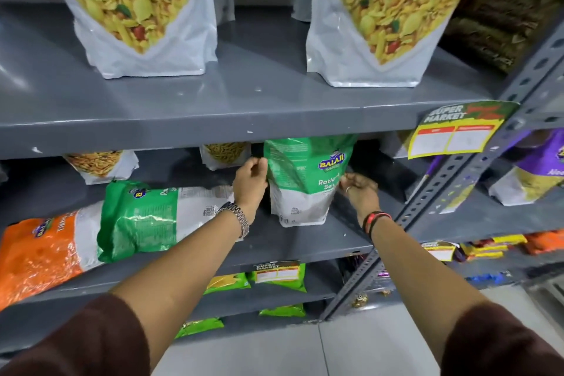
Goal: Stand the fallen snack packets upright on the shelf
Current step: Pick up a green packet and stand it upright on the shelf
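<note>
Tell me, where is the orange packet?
The orange packet lies flat at the far left of the middle shelf, touching the fallen green packet.

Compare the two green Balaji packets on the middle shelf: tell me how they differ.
The green packet between the hands stands upright on its base; the green packet to its left lies on its side. The left hand and right hand flank the upright one; no hand is on the lying one, which leans against the orange packet. Both share green tops, white bottoms and the same logo.
</note>
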A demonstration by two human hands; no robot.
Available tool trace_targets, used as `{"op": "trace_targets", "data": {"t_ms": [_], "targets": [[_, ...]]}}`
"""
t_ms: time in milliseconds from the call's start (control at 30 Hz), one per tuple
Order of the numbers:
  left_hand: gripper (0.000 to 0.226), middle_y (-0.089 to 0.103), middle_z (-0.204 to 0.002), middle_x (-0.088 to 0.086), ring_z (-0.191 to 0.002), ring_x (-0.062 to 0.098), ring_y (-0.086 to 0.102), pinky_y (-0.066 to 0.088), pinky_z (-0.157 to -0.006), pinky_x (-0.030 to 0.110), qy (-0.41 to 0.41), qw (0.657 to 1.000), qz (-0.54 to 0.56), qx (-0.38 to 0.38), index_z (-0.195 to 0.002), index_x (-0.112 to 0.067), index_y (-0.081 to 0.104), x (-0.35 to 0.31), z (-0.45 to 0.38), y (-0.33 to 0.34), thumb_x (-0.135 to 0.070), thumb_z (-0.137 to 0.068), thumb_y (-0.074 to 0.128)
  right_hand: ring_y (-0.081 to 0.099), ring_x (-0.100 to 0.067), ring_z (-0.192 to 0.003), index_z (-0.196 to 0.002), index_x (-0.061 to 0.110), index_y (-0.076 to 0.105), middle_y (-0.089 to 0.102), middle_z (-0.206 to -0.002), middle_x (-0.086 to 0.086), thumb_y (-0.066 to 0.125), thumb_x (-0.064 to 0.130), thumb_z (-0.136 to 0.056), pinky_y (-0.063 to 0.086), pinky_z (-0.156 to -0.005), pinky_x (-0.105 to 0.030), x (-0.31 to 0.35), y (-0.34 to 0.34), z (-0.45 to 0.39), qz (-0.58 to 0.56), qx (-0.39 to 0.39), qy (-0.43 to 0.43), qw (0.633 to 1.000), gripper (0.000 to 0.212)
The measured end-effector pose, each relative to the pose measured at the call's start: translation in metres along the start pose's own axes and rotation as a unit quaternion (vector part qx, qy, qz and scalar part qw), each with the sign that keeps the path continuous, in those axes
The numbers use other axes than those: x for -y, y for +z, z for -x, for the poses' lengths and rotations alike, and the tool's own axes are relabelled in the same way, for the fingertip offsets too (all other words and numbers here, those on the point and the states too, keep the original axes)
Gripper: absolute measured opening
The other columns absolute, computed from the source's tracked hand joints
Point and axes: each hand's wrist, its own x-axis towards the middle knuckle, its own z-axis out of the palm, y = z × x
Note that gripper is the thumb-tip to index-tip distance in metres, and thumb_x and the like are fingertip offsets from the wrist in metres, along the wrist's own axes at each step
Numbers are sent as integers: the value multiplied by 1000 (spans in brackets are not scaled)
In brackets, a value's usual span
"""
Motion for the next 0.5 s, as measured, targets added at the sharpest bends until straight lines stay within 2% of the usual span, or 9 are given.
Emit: {"op": "trace_targets", "data": {"t_ms": [100,167,233,267,300,367,400,433,500], "targets": [[55,48,-140,15,-126,33,49,42,-104,42,-114,992,-1,46,-131,-12,43,15,10,7,-50,-92,36,56,-21,-84,-97,-3,63,63,-91,-12,46,-1,-91,51,-80,-27,-3,-6,2,-23,41,13,999,18],[69,35,-150,11,-133,32,42,41,-102,39,-217,971,18,99,-142,-14,30,27,22,13,-59,-90,27,58,-16,-73,-93,0,62,63,-88,-8,45,8,-94,52,-67,-16,-4,-12,6,-32,56,20,998,19],[76,28,-153,16,-137,35,35,30,-111,44,-293,941,57,156,-146,-11,20,37,27,20,-60,-89,24,62,-8,-65,-85,7,64,65,-81,-2,44,15,-95,55,-64,-16,-2,-17,14,-30,72,24,997,24],[76,30,-150,17,-134,34,38,29,-112,45,-305,932,63,187,-146,-9,21,38,28,24,-60,-89,23,63,-9,-63,-86,6,65,66,-78,-1,44,16,-96,57,-69,-22,-2,-19,19,-18,77,25,997,25],[74,38,-144,15,-123,30,48,35,-108,42,-305,927,70,207,-144,-10,27,37,28,28,-60,-90,22,64,-14,-64,-90,1,66,67,-77,-5,44,15,-95,58,-75,-31,-3,-21,25,5,79,25,997,26],[55,52,-125,7,-94,19,59,57,-76,29,-287,931,87,210,-120,-18,52,29,28,40,-57,-91,25,67,-26,-73,-86,-1,66,71,-85,-20,45,11,-92,56,-85,-44,-8,-26,39,67,82,20,994,24],[49,56,-124,7,-94,19,60,57,-61,26,-284,933,94,199,-108,-20,58,26,26,45,-55,-92,27,68,-31,-77,-78,4,66,71,-88,-25,47,9,-90,56,-85,-47,-11,-27,47,95,82,15,992,24],[46,57,-128,8,-102,20,60,56,-59,27,-284,935,102,188,-99,-21,60,23,22,50,-53,-93,28,70,-33,-79,-70,10,65,72,-88,-27,48,9,-89,56,-85,-47,-13,-27,56,120,82,6,989,25],[54,58,-131,12,-118,26,56,54,-80,36,-271,941,117,167,-104,-16,63,22,13,59,-54,-93,27,70,-32,-72,-61,17,60,72,-82,-24,51,11,-89,57,-83,-47,-14,-20,74,127,97,-12,987,30]]}}
